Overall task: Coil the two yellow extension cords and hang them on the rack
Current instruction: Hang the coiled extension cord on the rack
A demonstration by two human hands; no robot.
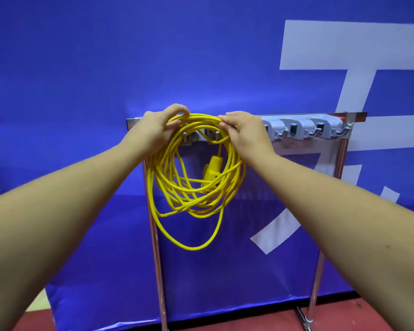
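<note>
A coiled yellow extension cord [191,187] hangs in loose loops in front of the left end of the metal rack [320,117]. Its yellow plug block [212,169] dangles inside the coil. My left hand [158,130] grips the top left of the coil, fingers curled over the strands. My right hand [244,132] pinches the top right of the coil. The coil's top lies across the grey hooks [189,137] at the rack's left end; whether it rests on them I cannot tell. Only one cord is in view.
Grey clamp holders [304,129] line the right part of the rack bar. Chrome legs [157,259] stand on a red floor [344,316]. A blue banner with white shapes [320,56] hangs right behind the rack.
</note>
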